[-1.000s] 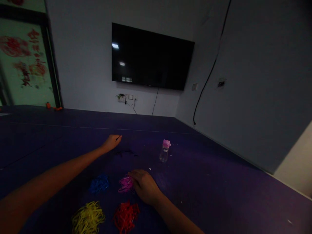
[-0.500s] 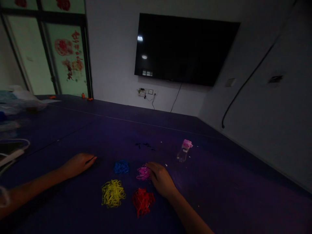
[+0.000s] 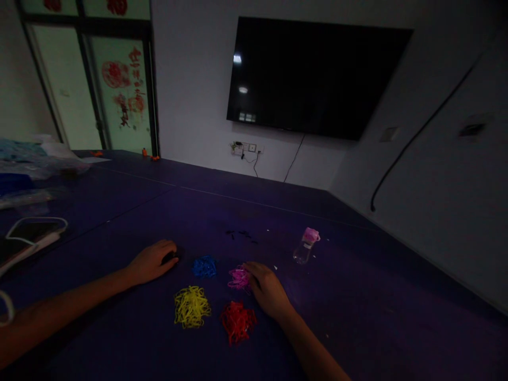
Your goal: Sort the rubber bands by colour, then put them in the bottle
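Note:
My left hand [image 3: 153,262] rests on the purple table left of the blue pile [image 3: 204,266], thumb and fingers apart, with nothing visible held between them. My right hand [image 3: 268,286] lies at the right edge of the pink pile [image 3: 238,278], its fingertips touching the strands; whether they grip any is too small to tell. Nearer to me are a yellow pile [image 3: 192,307] and, to its right, a red pile [image 3: 238,321] of thin bands. Several small black pieces [image 3: 243,234] lie beyond the blue and pink piles.
A clear bottle with a pink top [image 3: 311,235] lies right of my right hand. Plastic bags [image 3: 39,161] and a dark device with a white cable [image 3: 32,238] are at the left. Small orange items [image 3: 154,158] lie at the far edge.
My left hand has moved right toward the blue pile, and its thumb and fingers have parted. My right hand stays by the pink pile. The view has shifted slightly left.

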The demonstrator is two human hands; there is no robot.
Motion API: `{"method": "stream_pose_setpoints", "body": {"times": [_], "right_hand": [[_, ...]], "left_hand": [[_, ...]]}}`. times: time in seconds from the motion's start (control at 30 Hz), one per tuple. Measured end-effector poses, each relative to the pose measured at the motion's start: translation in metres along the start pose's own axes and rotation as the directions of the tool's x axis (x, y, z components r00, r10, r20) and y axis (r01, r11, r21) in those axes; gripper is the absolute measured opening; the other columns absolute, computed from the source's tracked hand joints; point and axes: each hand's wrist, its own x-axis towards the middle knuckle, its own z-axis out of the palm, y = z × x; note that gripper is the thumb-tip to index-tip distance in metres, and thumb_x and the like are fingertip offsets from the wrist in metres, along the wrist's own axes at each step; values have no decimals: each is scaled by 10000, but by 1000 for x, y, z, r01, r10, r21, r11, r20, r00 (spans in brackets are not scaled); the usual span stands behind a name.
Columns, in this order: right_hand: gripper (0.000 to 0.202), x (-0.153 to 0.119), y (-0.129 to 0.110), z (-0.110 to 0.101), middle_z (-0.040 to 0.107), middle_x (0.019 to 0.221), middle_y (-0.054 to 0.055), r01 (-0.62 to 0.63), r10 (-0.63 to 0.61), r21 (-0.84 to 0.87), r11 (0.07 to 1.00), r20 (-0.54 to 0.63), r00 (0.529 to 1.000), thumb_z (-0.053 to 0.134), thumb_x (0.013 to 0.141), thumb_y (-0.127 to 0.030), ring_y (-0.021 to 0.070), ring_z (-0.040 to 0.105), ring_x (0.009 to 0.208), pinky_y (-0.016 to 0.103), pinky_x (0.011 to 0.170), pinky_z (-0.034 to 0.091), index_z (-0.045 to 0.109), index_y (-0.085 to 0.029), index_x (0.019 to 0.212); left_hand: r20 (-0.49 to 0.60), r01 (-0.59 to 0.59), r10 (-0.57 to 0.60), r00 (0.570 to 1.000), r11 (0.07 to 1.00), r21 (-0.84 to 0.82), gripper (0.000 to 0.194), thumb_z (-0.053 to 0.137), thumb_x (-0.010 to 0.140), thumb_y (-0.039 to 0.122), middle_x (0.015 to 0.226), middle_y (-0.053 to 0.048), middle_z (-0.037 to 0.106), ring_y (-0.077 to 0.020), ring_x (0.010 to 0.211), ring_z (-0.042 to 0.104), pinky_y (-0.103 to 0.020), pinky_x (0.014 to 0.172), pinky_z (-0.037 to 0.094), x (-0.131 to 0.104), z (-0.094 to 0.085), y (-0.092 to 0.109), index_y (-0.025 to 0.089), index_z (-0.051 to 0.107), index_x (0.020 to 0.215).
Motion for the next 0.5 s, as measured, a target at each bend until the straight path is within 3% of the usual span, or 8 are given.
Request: {"method": "stream_pose_setpoints", "body": {"times": [0.27, 0.4, 0.5], "right_hand": [[377, 1, -1, 1, 607, 1177, 111, -18, 18, -12, 1000, 0, 1000, 397, 854, -165, 218, 537, 1111, 409, 961, 397, 583, -164, 1182], [386, 1, -3, 0, 603, 1184, 104, -32, 31, -5, 999, -25, 999, 385, 862, -170, 211, 530, 1124, 410, 979, 384, 565, -176, 1204], [394, 0, -5, -1, 598, 1195, 103, -25, 25, 10, 1000, -50, 998, 375, 867, -165, 211, 525, 1131, 411, 988, 382, 554, -176, 1218]], "left_hand": [[-27, 139, -158, 987, 924, -357, 415, 377, 833, 534, 1071, -53, 650, -224, 1003, 578, -339, 867, 448, -3, -20, -13, 229, 596, 1010], [-121, 88, -148, 982, 913, -398, 460, 349, 838, 559, 1138, -65, 626, -249, 1081, 539, -388, 947, 396, 22, -27, -6, 235, 592, 1056], [-146, 25, -88, 985, 922, -386, 490, 339, 845, 549, 1243, -64, 565, -241, 1155, 491, -402, 990, 358, 56, -19, 6, 233, 529, 1167]]}}
